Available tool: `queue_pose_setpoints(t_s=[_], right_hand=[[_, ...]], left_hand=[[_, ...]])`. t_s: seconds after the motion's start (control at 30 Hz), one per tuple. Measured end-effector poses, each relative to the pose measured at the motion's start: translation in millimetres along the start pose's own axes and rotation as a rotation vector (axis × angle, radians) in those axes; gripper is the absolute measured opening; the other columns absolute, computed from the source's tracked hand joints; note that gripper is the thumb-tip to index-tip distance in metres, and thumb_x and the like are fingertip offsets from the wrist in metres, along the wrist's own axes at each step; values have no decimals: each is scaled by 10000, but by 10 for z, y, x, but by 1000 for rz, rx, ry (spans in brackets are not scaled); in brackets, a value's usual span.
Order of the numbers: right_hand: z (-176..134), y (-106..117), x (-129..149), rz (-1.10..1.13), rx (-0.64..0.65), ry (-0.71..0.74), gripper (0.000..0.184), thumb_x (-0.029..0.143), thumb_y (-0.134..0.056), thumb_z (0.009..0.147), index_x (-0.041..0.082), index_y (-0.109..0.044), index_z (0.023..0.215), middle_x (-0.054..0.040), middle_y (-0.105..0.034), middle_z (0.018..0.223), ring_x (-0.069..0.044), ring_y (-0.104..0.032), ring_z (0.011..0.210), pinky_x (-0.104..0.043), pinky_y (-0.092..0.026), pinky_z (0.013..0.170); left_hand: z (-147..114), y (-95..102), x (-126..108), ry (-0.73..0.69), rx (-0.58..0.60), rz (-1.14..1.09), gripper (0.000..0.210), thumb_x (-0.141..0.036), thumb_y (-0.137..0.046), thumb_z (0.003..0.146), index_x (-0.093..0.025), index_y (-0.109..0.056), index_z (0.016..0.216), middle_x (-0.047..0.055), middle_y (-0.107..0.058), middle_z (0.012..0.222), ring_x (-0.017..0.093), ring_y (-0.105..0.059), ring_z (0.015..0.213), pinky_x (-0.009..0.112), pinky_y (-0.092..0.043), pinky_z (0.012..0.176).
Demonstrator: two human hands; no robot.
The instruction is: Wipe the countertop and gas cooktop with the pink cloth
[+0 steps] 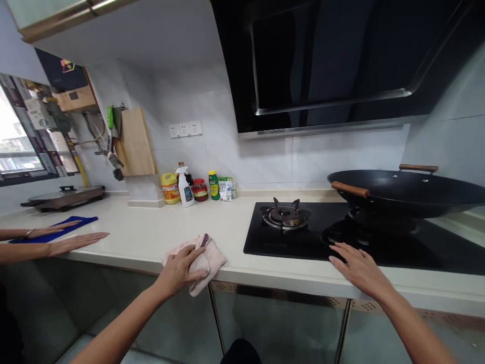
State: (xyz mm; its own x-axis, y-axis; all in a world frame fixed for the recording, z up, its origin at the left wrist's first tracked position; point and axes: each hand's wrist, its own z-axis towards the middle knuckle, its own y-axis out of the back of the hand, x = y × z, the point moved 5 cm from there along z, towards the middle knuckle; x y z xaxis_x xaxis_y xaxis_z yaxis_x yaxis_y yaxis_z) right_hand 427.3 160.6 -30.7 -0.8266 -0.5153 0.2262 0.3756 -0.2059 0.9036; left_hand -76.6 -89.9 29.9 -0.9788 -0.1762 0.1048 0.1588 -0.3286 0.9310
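Note:
My left hand [181, 269] grips a folded pale pink cloth [212, 260] at the counter's front edge, with a corner of it hanging over. A small dark patch shows on top of the cloth by my fingertips. My right hand [359, 268] rests with outstretched fingers on the front edge of the black gas stove [303, 245], holding nothing. Behind it, a large black wok [401, 189] with wooden handles sits over the right burner. The left burner [285, 216] stands bare between my two hands.
At far left, another person's hands [76, 243] lie on the counter, one on a blue cloth [56, 231]. Cleaner, sauce and other bottles [185, 188] stand by the wall. An electric pan [66, 197] sits at back left. The range hood [326, 65] overhangs the stove.

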Motion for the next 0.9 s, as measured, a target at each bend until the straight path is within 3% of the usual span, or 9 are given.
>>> queue_pose_setpoints(t_s=[0.13,0.27,0.43,0.57,0.73,0.83,0.9], right_hand=[[-8,28,28,-1,-7,-4,648,640,-278,975,281,-548,1443,-47,-482,1576,-251,-371,1496,-551,-216,1241],[-9,41,48,6,-6,-7,643,624,-275,975,269,-555,1433,-57,-483,1573,-251,-394,1477,-557,-215,1237],[3,-3,27,9,-43,-1,641,648,-290,967,280,-567,1413,-64,-518,1543,-267,-414,1462,-569,-230,1227],[7,-10,12,12,-54,0,643,654,-287,964,282,-573,1404,-65,-514,1545,-268,-423,1456,-569,-235,1223],[16,-11,-26,29,-40,3,632,668,-299,960,299,-583,1387,-57,-523,1538,-274,-440,1446,-573,-251,1216],[40,-60,-107,36,-40,-4,637,686,-305,944,312,-593,1373,-50,-539,1525,-282,-442,1448,-579,-264,1211],[59,-105,-165,37,-37,5,647,697,-295,942,321,-591,1376,-41,-540,1526,-281,-437,1454,-582,-269,1210]], left_hand=[[44,-32,-21,-24,21,57,744,-602,-685,836,-318,-524,1505,132,-447,1598,380,-476,1390,506,-457,1028],[27,-73,-141,-45,-40,81,655,-593,-634,881,-298,-568,1462,139,-537,1519,379,-482,1360,554,-380,1082],[-7,-125,-545,-64,-181,72,645,-632,-675,838,-283,-635,1378,131,-629,1337,358,-541,1217,494,-420,1012],[50,-307,-1221,-133,-282,32,761,-738,-701,759,-292,-645,1373,163,-626,1325,397,-543,1195,526,-420,964],[120,-606,-2344,-271,-445,-95,974,-903,-606,682,-283,-597,1433,198,-583,1414,461,-480,1300,588,-367,1007],[181,-691,-2963,-344,-443,-108,845,-827,-534,814,-299,-551,1474,197,-570,1444,444,-486,1318,583,-371,1007],[231,-695,-3230,-352,-428,-88,782,-760,-539,856,-312,-519,1497,201,-571,1443,427,-506,1310,581,-383,1003]])
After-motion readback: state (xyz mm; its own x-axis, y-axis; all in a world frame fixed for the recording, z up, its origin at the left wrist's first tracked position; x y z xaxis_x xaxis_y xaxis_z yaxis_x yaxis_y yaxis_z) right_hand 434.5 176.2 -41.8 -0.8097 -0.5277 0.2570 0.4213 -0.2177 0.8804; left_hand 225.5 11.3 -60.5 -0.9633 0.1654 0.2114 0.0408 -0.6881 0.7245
